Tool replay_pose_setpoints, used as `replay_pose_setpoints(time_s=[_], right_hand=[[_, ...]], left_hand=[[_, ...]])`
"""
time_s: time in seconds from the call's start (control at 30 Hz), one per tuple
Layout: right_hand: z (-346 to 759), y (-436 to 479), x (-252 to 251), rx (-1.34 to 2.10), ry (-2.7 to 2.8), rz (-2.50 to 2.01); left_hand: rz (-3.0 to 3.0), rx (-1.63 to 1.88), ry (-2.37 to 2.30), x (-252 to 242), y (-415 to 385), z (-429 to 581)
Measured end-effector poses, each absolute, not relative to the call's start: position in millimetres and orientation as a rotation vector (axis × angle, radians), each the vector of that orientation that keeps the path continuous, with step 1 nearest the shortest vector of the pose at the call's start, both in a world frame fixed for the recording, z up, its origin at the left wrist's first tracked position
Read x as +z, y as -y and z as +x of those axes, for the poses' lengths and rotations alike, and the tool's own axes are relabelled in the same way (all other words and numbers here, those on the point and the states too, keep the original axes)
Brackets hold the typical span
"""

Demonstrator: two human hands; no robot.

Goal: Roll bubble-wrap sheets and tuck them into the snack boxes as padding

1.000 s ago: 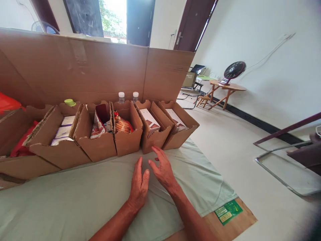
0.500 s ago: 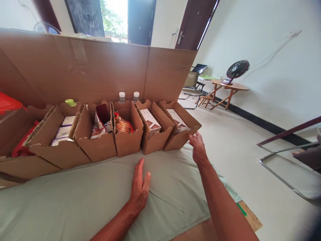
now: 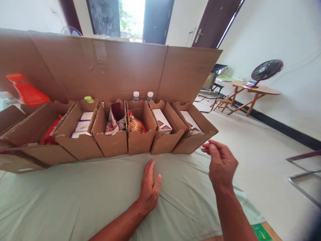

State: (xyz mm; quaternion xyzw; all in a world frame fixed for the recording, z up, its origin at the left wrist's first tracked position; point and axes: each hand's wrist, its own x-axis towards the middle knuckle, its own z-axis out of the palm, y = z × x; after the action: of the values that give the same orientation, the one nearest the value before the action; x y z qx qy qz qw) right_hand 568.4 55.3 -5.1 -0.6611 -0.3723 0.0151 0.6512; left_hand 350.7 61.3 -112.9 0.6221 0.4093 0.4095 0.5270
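Several open cardboard boxes stand in a row on a pale green cloth (image 3: 100, 197). My right hand (image 3: 222, 162) hovers just off the front corner of the rightmost box (image 3: 187, 145), fingers bent and apart, holding nothing visible. Over the cloth, in front of the second box from the right (image 3: 164, 144), my left hand (image 3: 150, 187) is open with its thumb apart, and nothing is in it. Both of these boxes contain a white carton (image 3: 162, 121). Farther left, one box holds a red and brown food packet (image 3: 136, 124), another a patterned packet (image 3: 112, 124), another white packs (image 3: 82, 126).
A tall cardboard panel (image 3: 120, 67) rises behind the boxes. Two white-capped bottles (image 3: 135, 96), a green cap (image 3: 88, 99) and an orange-red bottle (image 3: 28, 92) show behind the row. At right, a fan (image 3: 265, 71) sits on a wooden table (image 3: 265, 89); a metal-framed chair (image 3: 304, 187) is nearer.
The view has swung left, so the boxes appear farther right. My right hand has drawn back slightly from the rightmost box and turned. My left hand keeps nearly the same pose.
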Motion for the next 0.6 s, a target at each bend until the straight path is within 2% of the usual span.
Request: replay_pose_setpoints(time_s=[0.13, 0.23, 0.33, 0.43, 0.6], right_hand=[[474, -73, 29, 0.295, 1.533, -1.463], [428, -110, 41, 0.281, 1.844, -1.675], [413, -140, 46, 0.12, 1.915, -1.954], [408, -142, 50, 0.055, 1.886, -2.015], [398, -65, 46, 0.037, 1.868, -2.023]], left_hand=[[1.474, 1.041, -0.965, -106, -61, 354], [1.485, 1.067, -0.952, -97, -53, 348], [1.511, 1.041, -0.963, -91, -38, 329], [1.512, 0.976, -1.022, -90, -21, 297], [1.614, 1.136, -1.082, -105, 2, 229]])
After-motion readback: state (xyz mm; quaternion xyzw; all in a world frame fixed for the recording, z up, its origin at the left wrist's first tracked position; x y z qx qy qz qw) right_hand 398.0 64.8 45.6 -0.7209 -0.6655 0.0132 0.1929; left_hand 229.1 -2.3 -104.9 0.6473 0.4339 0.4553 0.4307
